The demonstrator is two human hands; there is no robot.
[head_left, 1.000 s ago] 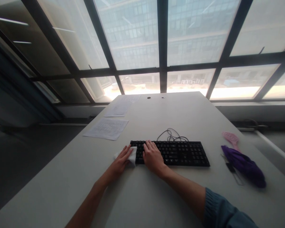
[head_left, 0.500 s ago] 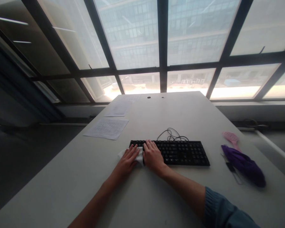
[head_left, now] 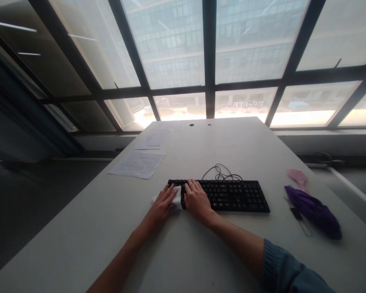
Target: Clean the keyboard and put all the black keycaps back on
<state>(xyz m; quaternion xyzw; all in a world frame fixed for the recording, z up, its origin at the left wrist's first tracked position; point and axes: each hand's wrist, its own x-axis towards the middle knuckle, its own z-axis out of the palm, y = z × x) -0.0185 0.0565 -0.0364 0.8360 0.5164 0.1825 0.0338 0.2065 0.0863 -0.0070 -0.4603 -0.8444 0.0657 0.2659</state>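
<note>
A black keyboard (head_left: 238,196) lies on the white table, its thin cable bunched behind it. My left hand (head_left: 161,205) presses flat on a white cloth (head_left: 177,198) at the keyboard's left end, fingers stretched forward. Part of the cloth is hidden under that hand. Just to the right, my right hand (head_left: 197,200) rests on the left part of the keys with its fingers extended and nothing visible in it.
Printed sheets (head_left: 138,164) lie at the left of the table (head_left: 219,150). On the right are a pink hairbrush (head_left: 297,176), a purple cloth item (head_left: 314,211) and a thin tool with a black part (head_left: 297,214). Windows stand behind.
My left hand and the white cloth have shifted slightly to the left on the keyboard. My right hand has barely moved.
</note>
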